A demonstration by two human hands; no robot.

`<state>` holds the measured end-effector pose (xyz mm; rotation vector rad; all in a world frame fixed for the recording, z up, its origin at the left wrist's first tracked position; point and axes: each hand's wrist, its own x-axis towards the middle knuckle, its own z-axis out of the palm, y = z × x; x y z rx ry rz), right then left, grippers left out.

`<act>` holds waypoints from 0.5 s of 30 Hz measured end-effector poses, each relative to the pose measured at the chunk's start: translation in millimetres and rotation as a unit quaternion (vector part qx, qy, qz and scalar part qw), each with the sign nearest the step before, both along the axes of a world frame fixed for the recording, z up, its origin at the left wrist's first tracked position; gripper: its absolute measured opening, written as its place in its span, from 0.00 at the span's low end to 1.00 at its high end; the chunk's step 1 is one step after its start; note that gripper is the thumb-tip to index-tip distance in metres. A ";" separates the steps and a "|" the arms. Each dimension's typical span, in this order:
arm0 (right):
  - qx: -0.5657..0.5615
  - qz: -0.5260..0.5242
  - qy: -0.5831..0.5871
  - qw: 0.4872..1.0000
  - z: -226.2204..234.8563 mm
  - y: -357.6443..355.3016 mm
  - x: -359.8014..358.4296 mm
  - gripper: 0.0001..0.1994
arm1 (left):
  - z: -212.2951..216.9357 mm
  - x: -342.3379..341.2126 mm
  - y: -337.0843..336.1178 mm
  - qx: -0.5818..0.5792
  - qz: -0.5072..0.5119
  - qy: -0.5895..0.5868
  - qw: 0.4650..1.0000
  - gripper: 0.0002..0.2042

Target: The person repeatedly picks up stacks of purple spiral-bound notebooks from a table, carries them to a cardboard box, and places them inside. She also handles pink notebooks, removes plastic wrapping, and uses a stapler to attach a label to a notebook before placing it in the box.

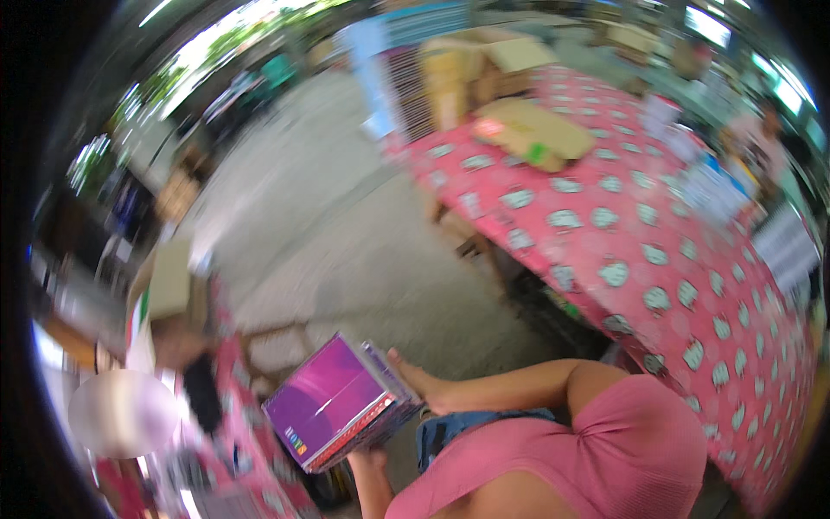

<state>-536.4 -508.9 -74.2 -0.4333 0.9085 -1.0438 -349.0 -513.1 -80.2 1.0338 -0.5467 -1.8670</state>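
A thick stack of spiral-bound books [333, 405] with a glossy purple cover on top is held out in front of my body. My right hand [421, 385] grips the stack along its near right side, fingers partly hidden behind it. Underneath the lower edge, my left hand [370, 460] supports the stack, and most of its fingers are out of sight below the books. Coloured spines or bindings show along the stack's side. The picture is somewhat smeared by motion.
To the right stretches a long table [566, 221] with a pink patterned cover. It bears a flattened cardboard piece [536, 134], an open carton [519, 54] and stacked paper goods [408, 91]. Another pink-covered table [246, 450] stands at left, near a blurred person. A second person [761, 147] sits far right.
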 end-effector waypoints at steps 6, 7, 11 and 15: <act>-0.010 -0.118 0.026 0.993 34.0 -27.1 -141.7 0.41 | 27.1 -158.8 -83.7 0.027 -0.191 0.027 0.981 0.28; -0.011 -0.140 0.025 0.990 36.6 -32.9 -158.0 0.41 | 27.5 -179.1 -100.0 0.032 -0.221 0.036 0.974 0.28; 0.027 -0.251 0.078 0.965 46.5 -67.4 -223.6 0.43 | 18.0 -262.3 -171.5 -0.003 -0.337 0.050 0.940 0.28; 0.057 -0.295 0.046 0.953 72.4 -108.4 -289.4 0.46 | 7.6 -336.4 -239.6 -0.036 -0.386 0.001 0.922 0.28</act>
